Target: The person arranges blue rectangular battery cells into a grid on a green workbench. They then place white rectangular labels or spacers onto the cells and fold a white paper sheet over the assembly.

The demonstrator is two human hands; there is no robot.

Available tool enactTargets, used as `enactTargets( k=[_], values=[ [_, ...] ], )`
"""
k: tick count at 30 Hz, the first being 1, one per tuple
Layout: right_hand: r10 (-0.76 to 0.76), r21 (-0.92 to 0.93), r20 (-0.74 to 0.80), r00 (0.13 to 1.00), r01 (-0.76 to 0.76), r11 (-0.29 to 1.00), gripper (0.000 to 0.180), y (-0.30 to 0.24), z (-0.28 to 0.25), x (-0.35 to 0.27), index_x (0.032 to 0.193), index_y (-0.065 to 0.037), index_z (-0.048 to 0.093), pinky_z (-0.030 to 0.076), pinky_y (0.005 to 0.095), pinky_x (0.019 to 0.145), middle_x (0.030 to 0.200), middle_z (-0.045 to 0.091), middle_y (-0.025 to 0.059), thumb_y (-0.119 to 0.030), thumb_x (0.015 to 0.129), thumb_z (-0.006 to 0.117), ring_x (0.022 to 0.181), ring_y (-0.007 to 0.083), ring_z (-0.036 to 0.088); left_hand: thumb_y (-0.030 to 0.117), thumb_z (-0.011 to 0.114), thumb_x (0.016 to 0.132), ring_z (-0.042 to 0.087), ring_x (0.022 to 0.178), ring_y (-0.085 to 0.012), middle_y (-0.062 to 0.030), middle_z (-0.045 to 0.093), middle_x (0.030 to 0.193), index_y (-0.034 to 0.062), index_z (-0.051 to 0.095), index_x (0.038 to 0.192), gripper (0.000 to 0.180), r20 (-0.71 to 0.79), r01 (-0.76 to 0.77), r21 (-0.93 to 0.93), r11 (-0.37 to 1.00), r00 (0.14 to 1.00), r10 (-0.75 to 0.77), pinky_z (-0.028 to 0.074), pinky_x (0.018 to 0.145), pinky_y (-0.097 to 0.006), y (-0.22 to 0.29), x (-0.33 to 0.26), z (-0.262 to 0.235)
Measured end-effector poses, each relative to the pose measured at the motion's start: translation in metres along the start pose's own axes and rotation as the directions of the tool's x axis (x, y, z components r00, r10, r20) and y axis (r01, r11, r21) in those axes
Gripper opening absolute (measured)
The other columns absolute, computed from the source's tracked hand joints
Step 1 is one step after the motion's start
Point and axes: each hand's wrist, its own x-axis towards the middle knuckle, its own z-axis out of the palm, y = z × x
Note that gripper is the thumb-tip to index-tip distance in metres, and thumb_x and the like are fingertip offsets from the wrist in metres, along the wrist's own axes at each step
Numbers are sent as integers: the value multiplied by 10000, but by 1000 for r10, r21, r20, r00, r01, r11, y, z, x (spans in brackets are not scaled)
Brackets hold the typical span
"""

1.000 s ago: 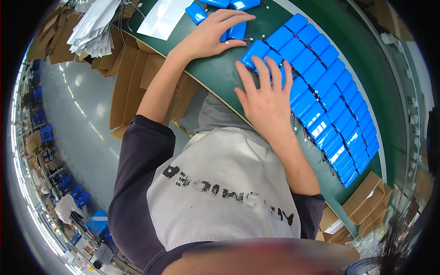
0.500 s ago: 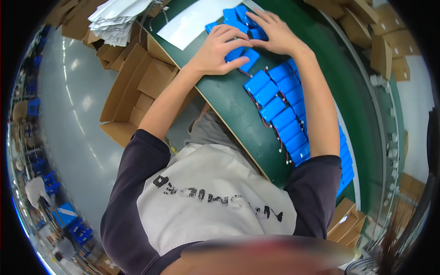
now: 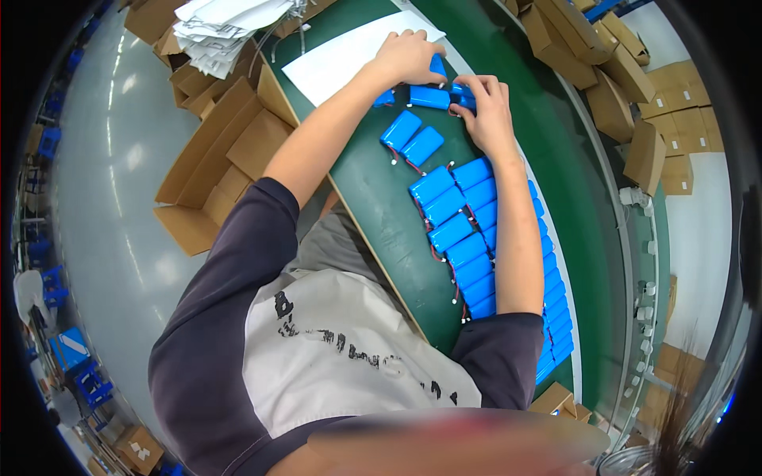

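Both my hands work at the far end of a green table (image 3: 373, 198). My left hand (image 3: 409, 55) rests on a blue battery pack (image 3: 436, 65) beside a white sheet (image 3: 341, 59). My right hand (image 3: 486, 107) grips another blue pack (image 3: 463, 94) by its end. One more pack (image 3: 429, 97) lies between the hands, and two loose packs (image 3: 411, 139) lie just nearer. A long row of blue packs with thin wires (image 3: 468, 238) runs along the table under my right forearm.
Flattened cardboard boxes (image 3: 214, 159) stand on the floor at the left. A pile of white bags (image 3: 226, 28) lies at the table's far left. More folded cartons (image 3: 627, 87) are stacked at the far right beyond the table edge.
Both hands have stayed at the far end of the table, shifting among the loose packs; the camera view has swung, so the row of packs now runs nearer the picture's middle.
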Motion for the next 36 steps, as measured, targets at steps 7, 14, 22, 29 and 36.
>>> enactTargets(
  k=[7, 14, 22, 29, 36],
  values=[
    [26, 155, 282, 959, -73, 985, 671, -4, -36, -13, 1465, -117, 537, 510, 455, 1046, 1199, 685, 163, -227, 884, 855, 1189, 375, 591, 430, 813, 772, 707, 1088, -363, -161, 631, 1301, 267, 732, 1296, 554, -354, -344, -311, 886, 907, 228, 589, 959, -440, -1, 2, 23],
    [253, 65, 256, 933, -277, 959, 472, 23, -30, -32, 1315, -96, 660, 546, 436, 954, 1105, 662, 158, -362, 939, 761, 1135, 319, 643, 410, 766, 827, 688, 1119, -350, -113, 640, 1319, 217, 734, 1275, 489, -262, -483, -286, 828, 870, 417, 569, 991, -440, -1, -3, 25],
    [152, 280, 289, 945, -235, 931, 573, 31, -42, -34, 1427, -233, 671, 481, 466, 1093, 1267, 643, 116, -469, 916, 784, 1274, 333, 521, 697, 796, 797, 523, 1352, -332, -95, 626, 1397, 250, 746, 1283, 662, -246, -499, -154, 853, 855, 456, 349, 1190, -507, -4, -36, 0],
    [264, -43, 221, 939, -261, 964, 426, 19, -27, -31, 1333, -277, 747, 528, 497, 1080, 1469, 584, 82, -492, 966, 725, 1356, 332, 563, 687, 766, 842, 542, 1328, -357, -151, 594, 1450, 289, 701, 1390, 680, -163, -469, -27, 883, 873, 459, 378, 1167, -518, 6, -38, 0],
    [98, -145, 211, 973, -68, 987, 571, 5, -36, -35, 1441, -288, 650, 579, 497, 997, 1386, 615, 109, -549, 937, 709, 1269, 356, 627, 779, 729, 811, 608, 1274, -363, -171, 637, 1350, 288, 703, 1380, 752, -294, -414, 104, 904, 856, 425, 413, 1140, -514, 7, -41, -9]
  ],
)
